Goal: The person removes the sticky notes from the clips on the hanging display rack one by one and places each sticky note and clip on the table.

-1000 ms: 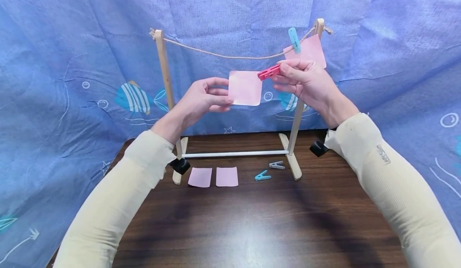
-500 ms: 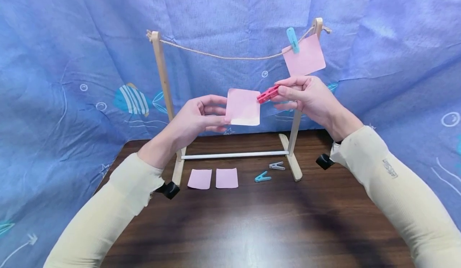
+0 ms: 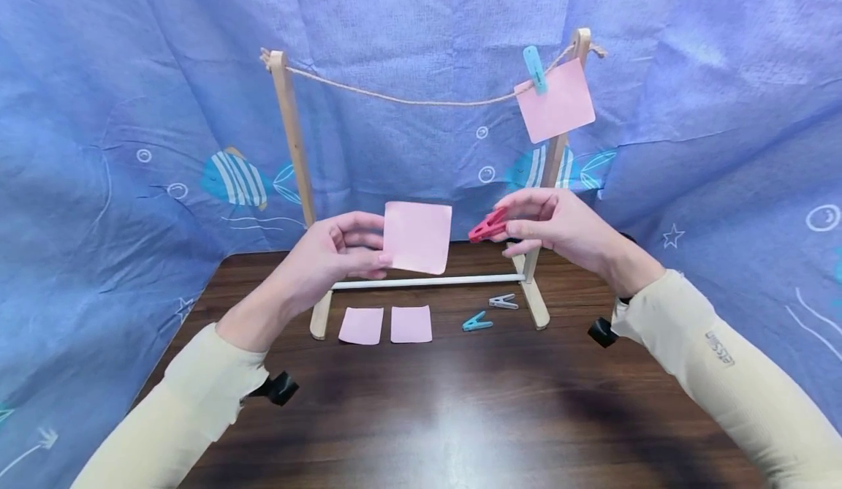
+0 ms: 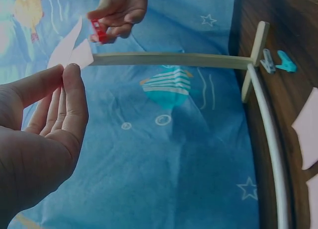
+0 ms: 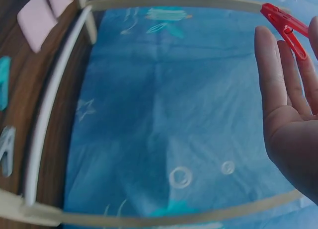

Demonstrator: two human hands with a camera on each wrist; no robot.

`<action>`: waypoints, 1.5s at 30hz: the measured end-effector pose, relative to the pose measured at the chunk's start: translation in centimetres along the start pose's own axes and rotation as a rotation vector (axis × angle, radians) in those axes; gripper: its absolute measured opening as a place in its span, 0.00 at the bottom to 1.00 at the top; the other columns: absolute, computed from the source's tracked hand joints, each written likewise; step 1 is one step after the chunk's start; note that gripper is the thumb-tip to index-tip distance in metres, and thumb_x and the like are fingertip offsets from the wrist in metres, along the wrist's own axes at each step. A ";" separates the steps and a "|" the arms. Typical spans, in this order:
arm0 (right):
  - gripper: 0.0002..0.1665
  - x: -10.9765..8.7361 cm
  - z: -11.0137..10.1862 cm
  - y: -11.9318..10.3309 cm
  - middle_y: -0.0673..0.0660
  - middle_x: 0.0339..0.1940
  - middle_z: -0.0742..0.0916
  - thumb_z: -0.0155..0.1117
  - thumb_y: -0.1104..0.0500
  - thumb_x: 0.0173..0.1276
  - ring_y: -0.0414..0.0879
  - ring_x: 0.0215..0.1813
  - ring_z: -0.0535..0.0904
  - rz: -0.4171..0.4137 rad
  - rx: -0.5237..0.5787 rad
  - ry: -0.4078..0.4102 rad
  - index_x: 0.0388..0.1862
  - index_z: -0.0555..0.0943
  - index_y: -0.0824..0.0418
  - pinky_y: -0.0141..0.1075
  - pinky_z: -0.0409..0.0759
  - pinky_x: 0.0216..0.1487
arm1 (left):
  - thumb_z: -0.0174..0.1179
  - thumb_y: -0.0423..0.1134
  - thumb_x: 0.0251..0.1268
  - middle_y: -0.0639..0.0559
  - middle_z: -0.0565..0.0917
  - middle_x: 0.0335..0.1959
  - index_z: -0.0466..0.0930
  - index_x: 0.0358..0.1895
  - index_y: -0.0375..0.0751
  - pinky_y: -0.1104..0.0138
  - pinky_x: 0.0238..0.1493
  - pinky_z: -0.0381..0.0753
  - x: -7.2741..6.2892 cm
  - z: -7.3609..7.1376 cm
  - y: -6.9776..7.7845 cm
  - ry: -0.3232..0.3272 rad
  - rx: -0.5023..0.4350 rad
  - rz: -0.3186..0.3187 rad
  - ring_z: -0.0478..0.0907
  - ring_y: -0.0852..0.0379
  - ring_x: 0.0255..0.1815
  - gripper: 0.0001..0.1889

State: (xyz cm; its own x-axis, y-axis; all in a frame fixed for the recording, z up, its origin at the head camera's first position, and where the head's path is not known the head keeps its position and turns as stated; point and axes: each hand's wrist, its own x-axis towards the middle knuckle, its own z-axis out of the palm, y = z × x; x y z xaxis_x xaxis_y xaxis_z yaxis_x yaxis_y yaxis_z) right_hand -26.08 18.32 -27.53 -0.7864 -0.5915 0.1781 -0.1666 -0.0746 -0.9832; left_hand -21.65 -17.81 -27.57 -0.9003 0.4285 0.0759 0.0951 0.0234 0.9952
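Note:
In the head view my left hand (image 3: 329, 255) pinches a square pink paper sheet (image 3: 417, 237) at its left edge, between thumb and fingers. The left wrist view shows that sheet (image 4: 67, 47) nearly edge-on above the fingertips. My right hand (image 3: 559, 229) holds a red clothespin (image 3: 488, 226) between thumb and fingers, a short gap to the right of the sheet. Its V-shaped legs point toward the palm in the right wrist view, where the thumb is mostly cut off. Behind, a blue clothespin (image 3: 535, 70) clips another pink sheet (image 3: 559, 101) to the rope (image 3: 408, 101).
Two pink sheets, one left (image 3: 361, 326) and one right (image 3: 411, 324), lie on the dark wooden table (image 3: 460, 408). A blue clothespin (image 3: 476, 321) and a grey clothespin (image 3: 503, 302) lie beside them. The wooden stand (image 3: 294, 131) has a white crossbar (image 3: 427, 281) low down.
Both hands have come down from near the rope, the left also moving left. The red clothespin, earlier at the held sheet's right edge, is now apart from it.

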 end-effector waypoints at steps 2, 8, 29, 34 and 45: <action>0.17 -0.6 -0.4 0.9 0.62 0.50 0.87 0.64 0.70 0.72 0.56 0.44 0.88 0.032 -0.084 0.003 0.57 0.83 0.62 0.52 0.86 0.48 | 0.66 0.22 0.63 0.42 0.85 0.44 0.71 0.65 0.31 0.55 0.47 0.87 -0.6 -0.4 -0.7 0.002 0.006 -0.001 0.88 0.49 0.41 0.26; 0.21 -2.4 -1.3 3.9 0.64 0.47 0.86 0.70 0.66 0.69 0.61 0.41 0.87 0.110 -0.238 0.014 0.60 0.80 0.64 0.54 0.86 0.48 | 0.64 0.21 0.64 0.43 0.86 0.44 0.71 0.64 0.30 0.53 0.48 0.87 -1.9 -1.6 -3.2 -0.013 -0.059 -0.036 0.87 0.49 0.41 0.25; 0.21 -5.6 -4.3 13.4 0.69 0.45 0.87 0.68 0.68 0.69 0.53 0.42 0.87 0.256 -0.106 -0.104 0.60 0.78 0.69 0.62 0.83 0.49 | 0.68 0.24 0.63 0.45 0.86 0.43 0.65 0.67 0.22 0.58 0.45 0.88 -6.1 -4.2 -12.5 0.001 -0.095 -0.241 0.86 0.54 0.41 0.31; 0.22 -6.4 -4.7 14.8 0.76 0.53 0.83 0.68 0.68 0.70 0.55 0.45 0.87 0.306 -0.080 -0.087 0.61 0.78 0.69 0.61 0.82 0.51 | 0.68 0.26 0.64 0.47 0.86 0.41 0.64 0.67 0.22 0.60 0.44 0.88 -6.8 -5.2 -14.3 0.051 -0.113 -0.284 0.87 0.55 0.40 0.32; 0.30 -7.0 -5.1 17.8 0.61 0.53 0.85 0.70 0.67 0.68 0.48 0.43 0.87 0.383 -0.062 -0.080 0.64 0.71 0.79 0.49 0.87 0.48 | 0.66 0.28 0.67 0.45 0.85 0.44 0.62 0.70 0.24 0.58 0.46 0.88 -8.0 -7.4 -18.0 0.054 -0.140 -0.400 0.86 0.53 0.43 0.32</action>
State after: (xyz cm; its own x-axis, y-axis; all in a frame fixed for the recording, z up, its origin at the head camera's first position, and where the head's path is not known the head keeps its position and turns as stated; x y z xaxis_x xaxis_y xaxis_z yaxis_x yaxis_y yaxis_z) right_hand -26.52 25.21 -46.10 -0.7498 -0.6285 -0.2068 0.0922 0.2103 -0.9733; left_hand -19.28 -28.39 -45.64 -0.8759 0.3624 -0.3186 -0.3217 0.0534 0.9453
